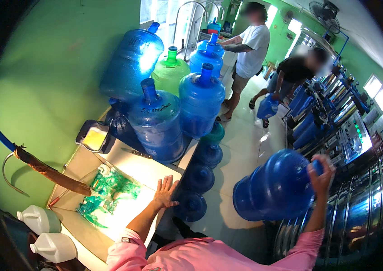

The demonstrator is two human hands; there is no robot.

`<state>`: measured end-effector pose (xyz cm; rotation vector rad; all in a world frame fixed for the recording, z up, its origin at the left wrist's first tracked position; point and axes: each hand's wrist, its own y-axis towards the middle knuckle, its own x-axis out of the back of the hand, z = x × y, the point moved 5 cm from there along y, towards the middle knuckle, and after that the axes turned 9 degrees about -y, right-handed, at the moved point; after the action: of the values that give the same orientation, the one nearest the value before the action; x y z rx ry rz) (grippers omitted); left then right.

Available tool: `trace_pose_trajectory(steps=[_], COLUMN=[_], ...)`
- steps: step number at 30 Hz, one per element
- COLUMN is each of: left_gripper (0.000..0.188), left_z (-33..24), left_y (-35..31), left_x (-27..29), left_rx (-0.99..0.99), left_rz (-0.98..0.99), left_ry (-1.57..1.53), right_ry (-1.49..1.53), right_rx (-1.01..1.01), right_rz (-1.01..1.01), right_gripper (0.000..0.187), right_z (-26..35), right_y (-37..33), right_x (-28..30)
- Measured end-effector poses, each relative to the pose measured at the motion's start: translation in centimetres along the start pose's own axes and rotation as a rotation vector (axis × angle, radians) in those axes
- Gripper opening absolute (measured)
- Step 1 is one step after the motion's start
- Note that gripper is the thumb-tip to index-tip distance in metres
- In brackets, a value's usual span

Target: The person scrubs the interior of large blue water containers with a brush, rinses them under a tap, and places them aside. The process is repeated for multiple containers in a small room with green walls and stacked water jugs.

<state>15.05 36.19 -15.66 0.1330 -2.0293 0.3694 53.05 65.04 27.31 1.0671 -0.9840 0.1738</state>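
A large blue water jug (270,187) hangs on its side in the air at my right, with my right hand (321,175) closed around its neck. My left hand (166,192) lies on the rim of a pale tiled sink (133,156), fingers spread and nothing in them. Inside the sink is a tangle of green netting or plastic strips (106,194). Over it reaches a brown-wrapped pipe (51,174) coming from the wall. A knife (136,153) rests at the sink's far edge, beside a dark tub with yellow contents (94,137).
Several blue jugs (157,122) and a green jug (172,67) stand beyond the sink; more jugs (190,206) line the floor. White plastic bottles (54,247) are at the left. A person in white (252,45) and another carrying a jug (288,70) are farther off. Shiny tanks (358,212) stand right.
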Motion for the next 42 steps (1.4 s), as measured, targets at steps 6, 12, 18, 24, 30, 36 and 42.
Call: trace_pose_trajectory(steps=[6,12,18,24,30,36,42], left_gripper=[0.116,0.115,0.114,0.117,0.114,0.113,0.107], left_z=[-0.3,-0.2,-0.3,-0.1,0.0,-0.3,-0.6], left_y=[0.1,0.5,0.5,0.5,0.6,0.5,0.2], left_x=[0.1,0.7,0.4,0.1,0.1,0.5,1.4], left_rx=[0.145,0.206,0.234,0.18,0.171,0.18,0.204], left_rz=[-0.057,0.081,0.063,0.004,0.024,0.036,0.065], left_ry=[0.008,-0.072,-0.072,-0.018,-0.026,-0.049,-0.089], right_ry=[-0.109,-0.298,0.342,0.254,0.08,0.159,0.18], right_rx=[0.15,0.563,0.276,0.23,0.206,0.167,0.145], right_rz=[-0.405,-0.762,-0.759,-0.714,-0.535,-0.426,-0.458], right_gripper=[0.031,0.029,0.028,0.03,0.047,0.052,0.052], right_z=[0.9,12.1,24.7,32.1,34.7,35.8,36.9], right_y=[18.8,36.4,43.7,45.8,50.3,52.0,52.5], right_x=[12.1,12.0,3.2,-3.6,-9.8,-14.7,-18.0])
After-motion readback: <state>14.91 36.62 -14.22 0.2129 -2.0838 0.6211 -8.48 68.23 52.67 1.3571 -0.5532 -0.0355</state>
